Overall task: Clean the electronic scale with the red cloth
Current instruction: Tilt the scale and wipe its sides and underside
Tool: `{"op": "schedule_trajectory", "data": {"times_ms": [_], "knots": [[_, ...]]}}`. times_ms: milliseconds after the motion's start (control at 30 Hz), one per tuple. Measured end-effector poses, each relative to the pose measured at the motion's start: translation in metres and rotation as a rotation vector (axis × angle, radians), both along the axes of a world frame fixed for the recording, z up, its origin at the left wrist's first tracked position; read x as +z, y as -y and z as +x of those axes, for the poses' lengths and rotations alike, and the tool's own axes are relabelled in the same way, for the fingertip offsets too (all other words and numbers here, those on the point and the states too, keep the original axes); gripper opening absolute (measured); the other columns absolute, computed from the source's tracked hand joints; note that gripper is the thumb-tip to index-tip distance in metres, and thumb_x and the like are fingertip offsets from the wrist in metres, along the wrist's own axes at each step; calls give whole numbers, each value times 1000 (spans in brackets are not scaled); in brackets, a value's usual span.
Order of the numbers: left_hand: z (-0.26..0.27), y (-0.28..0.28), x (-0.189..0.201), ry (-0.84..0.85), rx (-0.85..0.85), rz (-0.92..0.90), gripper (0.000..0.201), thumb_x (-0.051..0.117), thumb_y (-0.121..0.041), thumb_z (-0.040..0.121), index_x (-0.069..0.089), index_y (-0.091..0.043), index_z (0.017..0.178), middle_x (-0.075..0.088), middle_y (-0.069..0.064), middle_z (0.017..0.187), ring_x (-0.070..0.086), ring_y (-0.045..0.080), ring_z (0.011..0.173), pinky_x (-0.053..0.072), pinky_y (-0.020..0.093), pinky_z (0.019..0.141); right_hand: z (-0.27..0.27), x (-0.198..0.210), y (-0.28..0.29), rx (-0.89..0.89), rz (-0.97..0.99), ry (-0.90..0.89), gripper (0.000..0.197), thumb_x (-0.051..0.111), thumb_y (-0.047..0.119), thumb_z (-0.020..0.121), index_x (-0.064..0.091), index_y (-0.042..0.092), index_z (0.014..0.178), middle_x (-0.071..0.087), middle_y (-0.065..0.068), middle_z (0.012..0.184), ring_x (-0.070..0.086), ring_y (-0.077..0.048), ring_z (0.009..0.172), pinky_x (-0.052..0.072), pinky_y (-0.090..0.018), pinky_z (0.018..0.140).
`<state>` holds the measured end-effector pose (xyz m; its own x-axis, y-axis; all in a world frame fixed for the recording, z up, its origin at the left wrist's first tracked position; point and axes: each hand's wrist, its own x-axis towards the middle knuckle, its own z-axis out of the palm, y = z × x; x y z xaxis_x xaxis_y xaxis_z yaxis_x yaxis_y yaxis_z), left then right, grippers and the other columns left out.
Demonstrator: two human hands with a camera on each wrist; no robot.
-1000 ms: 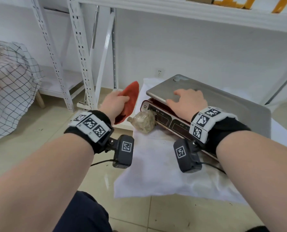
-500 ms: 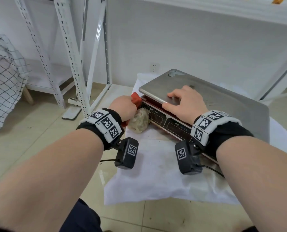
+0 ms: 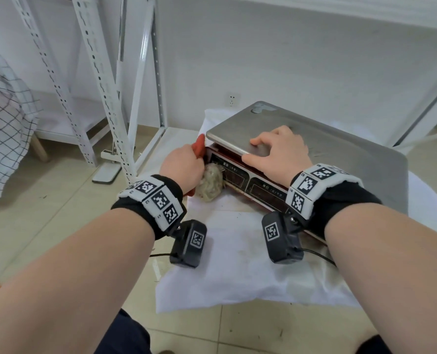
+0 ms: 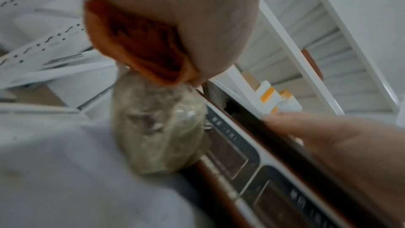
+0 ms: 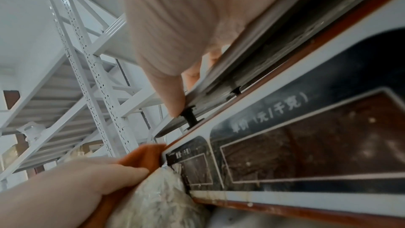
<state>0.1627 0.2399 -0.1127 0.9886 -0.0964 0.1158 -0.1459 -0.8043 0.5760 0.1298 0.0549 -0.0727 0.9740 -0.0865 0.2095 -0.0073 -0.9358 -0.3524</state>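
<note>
While the electronic scale (image 3: 276, 180) is sitting on a white sheet (image 3: 237, 267) spread over the tiled floor (image 3: 46, 213), its near-left corner is getting the attention. It is looking like a heavy, rigid box with a broad steel weighing pan (image 3: 339, 154) perched on short posts above a dark display panel (image 5: 306, 145), so the pan is probably going to rock or lift if it is pushed at one edge, and the smooth metal is likely slippery. The best hold seems to be downward pressure near the pan's front-left edge, which is where the right hand (image 3: 278, 152) is resting, its grip spread with the fingers lying on top and the thumb reaching along the rim. The red cloth (image 4: 140, 41) is soft and limp, bunching readily, so it is best taken as a wad; the left hand (image 3: 183, 164) is doing just that, its grip curled around the folds and pressing them against the scale's left end, just beside the corner. A crumpled clear bag (image 4: 157, 127) of pale, stringy stuff is leaning against the front panel under that hand, touching the cloth. White slotted shelving uprights (image 3: 97, 80) are standing on the floor beyond the sheet's far-left corner.
</note>
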Motion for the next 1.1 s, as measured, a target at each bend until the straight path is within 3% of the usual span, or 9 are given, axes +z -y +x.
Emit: {"op": "schedule_trajectory", "data": {"times_ms": [167, 333, 467, 600, 733, 800, 867, 1000, 1100], "knots": [[-11, 22, 9, -19, 16, 287, 10, 39, -14, 92, 44, -12, 85, 51, 6, 79, 51, 27, 77, 38, 33, 64, 5, 0, 2, -42, 20, -44, 40, 63, 59, 73, 61, 40, 108, 48, 4, 132, 39, -22, 128, 21, -57, 108], [-19, 25, 10, 54, -29, 470, 4, 44, -12, 84, 48, -13, 82, 45, 4, 72, 50, 26, 76, 36, 32, 61, 5, 0, 3, -49, 14, -42, 39, 62, 58, 74, 60, 40, 109, 49, 2, 129, 40, -22, 127, 20, -58, 107], [-17, 12, 8, 125, -145, 496, 26, 45, -14, 82, 65, -14, 98, 50, 4, 78, 51, 24, 76, 38, 31, 61, 3, 2, 2, -45, 7, -47, 39, 61, 58, 76, 59, 40, 110, 47, 0, 130, 40, -23, 127, 20, -59, 107], [-23, 5, 23, 144, -329, 567, 36, 47, -12, 84, 64, -23, 114, 54, 2, 90, 52, 21, 89, 37, 27, 68, 4, 2, 1, -38, 5, -49, 40, 61, 58, 76, 59, 40, 111, 47, 0, 131, 39, -22, 127, 19, -59, 107], [-22, 12, 27, 44, -220, 480, 30, 43, -11, 87, 63, -17, 108, 60, 3, 87, 60, 23, 87, 47, 30, 69, 4, 1, 0, -33, 15, -56, 40, 61, 59, 75, 59, 40, 110, 48, 1, 130, 39, -21, 128, 19, -59, 106], [-23, 20, 27, -14, -123, 411, 18, 42, -10, 87, 58, -13, 96, 55, 2, 74, 62, 26, 77, 50, 32, 62, 3, 2, 0, -34, 21, -55, 39, 62, 58, 76, 59, 40, 111, 49, 0, 129, 40, -21, 127, 19, -57, 106], [-28, 29, 26, -39, -68, 369, 11, 43, -10, 88, 50, -17, 93, 51, 1, 74, 60, 26, 74, 50, 32, 62, 2, 3, 1, -36, 24, -50, 39, 62, 57, 76, 60, 40, 111, 49, 0, 128, 41, -21, 126, 20, -56, 106], [-36, 39, 15, 136, -94, 592, 20, 46, -19, 89, 52, -15, 108, 57, 6, 105, 51, 26, 101, 37, 31, 71, 2, 3, 1, -43, 21, -51, 38, 62, 55, 77, 59, 40, 112, 48, -1, 128, 42, -23, 124, 20, -55, 107], [-39, 36, 14, 242, -189, 752, 22, 43, -16, 90, 55, -12, 109, 59, 5, 107, 47, 27, 110, 32, 31, 71, 2, 3, 0, -40, 15, -59, 39, 61, 55, 77, 59, 40, 113, 47, -2, 129, 42, -24, 124, 20, -56, 107]]}}
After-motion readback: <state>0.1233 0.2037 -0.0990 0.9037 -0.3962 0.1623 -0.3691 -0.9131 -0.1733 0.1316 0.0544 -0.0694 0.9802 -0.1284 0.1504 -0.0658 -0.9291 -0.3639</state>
